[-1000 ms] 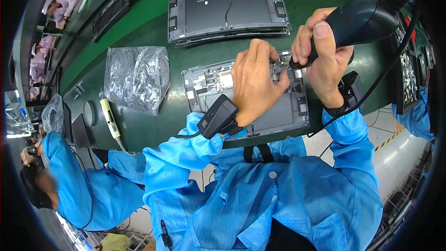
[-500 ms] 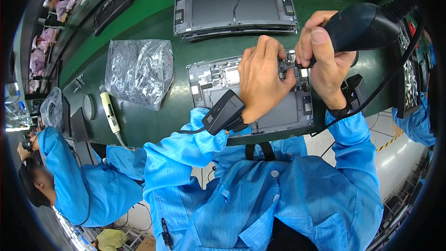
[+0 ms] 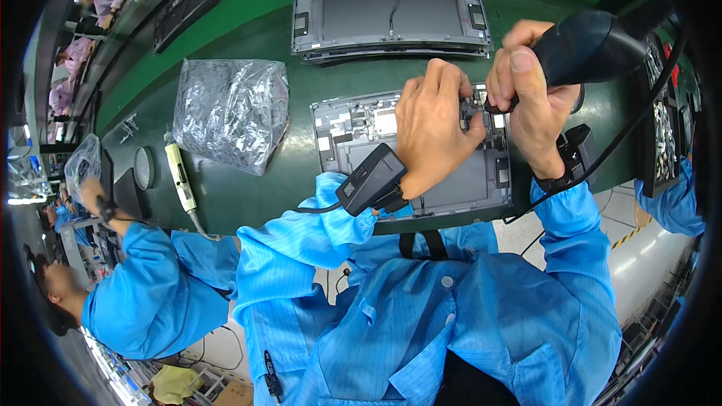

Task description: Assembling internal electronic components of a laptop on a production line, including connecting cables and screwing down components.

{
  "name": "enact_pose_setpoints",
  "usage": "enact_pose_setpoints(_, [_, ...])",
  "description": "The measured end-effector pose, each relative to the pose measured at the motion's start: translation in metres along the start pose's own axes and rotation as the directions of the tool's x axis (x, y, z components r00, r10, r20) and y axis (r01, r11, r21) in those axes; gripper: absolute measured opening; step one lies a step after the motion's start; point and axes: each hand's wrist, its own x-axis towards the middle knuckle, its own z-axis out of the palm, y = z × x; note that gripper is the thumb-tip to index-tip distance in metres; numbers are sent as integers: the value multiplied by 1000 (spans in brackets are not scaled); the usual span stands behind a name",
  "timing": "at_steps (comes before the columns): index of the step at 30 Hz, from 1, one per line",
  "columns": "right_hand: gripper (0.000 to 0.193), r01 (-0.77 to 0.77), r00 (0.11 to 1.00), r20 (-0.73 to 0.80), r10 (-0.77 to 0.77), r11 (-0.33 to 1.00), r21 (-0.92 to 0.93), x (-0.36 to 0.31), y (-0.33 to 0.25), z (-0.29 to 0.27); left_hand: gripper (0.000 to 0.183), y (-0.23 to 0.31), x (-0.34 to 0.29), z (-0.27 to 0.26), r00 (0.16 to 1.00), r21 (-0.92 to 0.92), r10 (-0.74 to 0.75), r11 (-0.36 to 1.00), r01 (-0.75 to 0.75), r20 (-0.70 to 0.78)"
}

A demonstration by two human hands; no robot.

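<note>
An opened grey laptop chassis (image 3: 436, 180) with bare boards and connectors lies on the green bench in front of me. My left hand (image 3: 438, 124) arches over its upper part, thumb and forefinger curled down around a small spot by the far right corner. What lies between those fingertips is too small to make out. Right beside it, my right hand (image 3: 538, 109) pinches a slim dark tool (image 3: 498, 107) whose tip points at the same spot. A black bulky device head (image 3: 590, 46) overlaps the right fingers; whether the hand touches it I cannot tell.
Behind lies a stack of similar chassis (image 3: 391, 11). On the left are a clear plastic bag (image 3: 232, 116), a pale electric screwdriver (image 3: 180, 177) and a round dish (image 3: 144, 168). A black cable (image 3: 628, 139) curves down on the right. A co-worker (image 3: 150, 286) sits left.
The view has shifted slightly, so bench things sit a little farther right. Both my hands keep nearly the same pose at the chassis. The co-worker's arm now reaches toward a plastic bag.
</note>
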Motion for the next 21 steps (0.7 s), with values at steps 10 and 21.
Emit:
enact_pose_setpoints(10, [24, 46, 999, -19, -46, 999, 15, 15, -16, -19, 50, 5, 7, -26, 989, 48, -2, 999, 10, -151])
enact_pose_setpoints(21, [31, 174, 952, -118, -284, 813, -556, 62, -5, -57, 15, -25, 23, -11, 999, -51, -44, 998, 45, 22])
